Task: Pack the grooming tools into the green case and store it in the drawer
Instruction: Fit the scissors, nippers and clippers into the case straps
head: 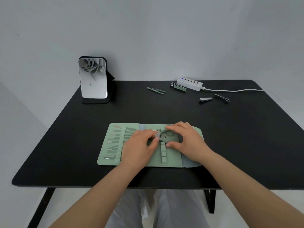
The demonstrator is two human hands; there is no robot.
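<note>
The green case lies unfolded flat near the table's front edge, with several slim metal tools in its left loops. Both hands work at its middle. My left hand and my right hand together pinch green scissors against the centre strap. Loose at the back of the table lie green tweezers, a large green clipper, a small silver clipper and a dark clipper. No drawer is in view.
A standing mirror is at the back left of the black table. A white power strip with its cord runs along the back right. My legs show under the table's front edge.
</note>
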